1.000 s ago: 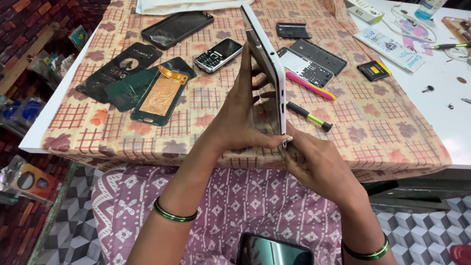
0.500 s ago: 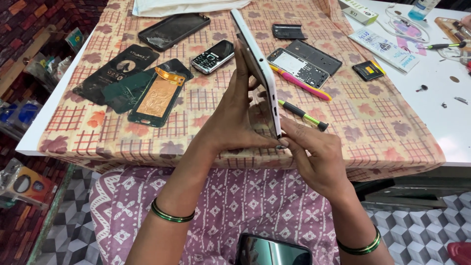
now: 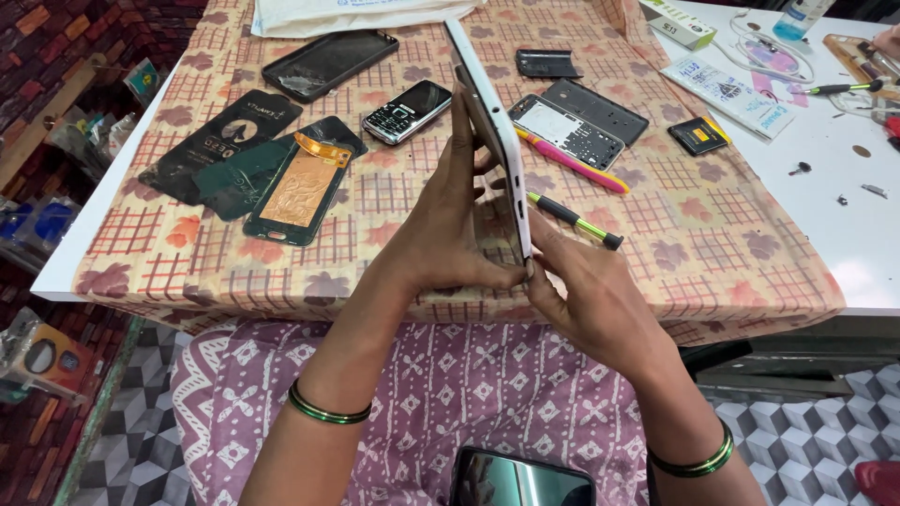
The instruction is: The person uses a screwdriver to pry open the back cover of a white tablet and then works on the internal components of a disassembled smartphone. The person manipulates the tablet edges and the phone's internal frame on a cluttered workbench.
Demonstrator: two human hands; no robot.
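Observation:
A white tablet (image 3: 490,126) stands on edge above the near side of the table, seen edge-on. My left hand (image 3: 441,234) grips its left face, fingers spread up along it. My right hand (image 3: 591,300) pinches the tablet's near bottom corner from the right. Both wrists wear green bangles. A dark phone (image 3: 520,480) lies on my lap below.
On the patterned cloth (image 3: 712,253) lie a green-yellow screwdriver (image 3: 574,220), a pink tool (image 3: 572,162), a keypad phone (image 3: 408,111), an opened phone frame (image 3: 565,131), dark back covers (image 3: 225,145), a copper-backed panel (image 3: 305,187), a black screen (image 3: 328,62) and a small battery (image 3: 698,136). Another person's hand (image 3: 886,42) works far right.
The tablet and both hands have stayed together in nearly the same grip; the view has shifted slightly, and the right hand's fingers have settled closer onto the bottom corner.

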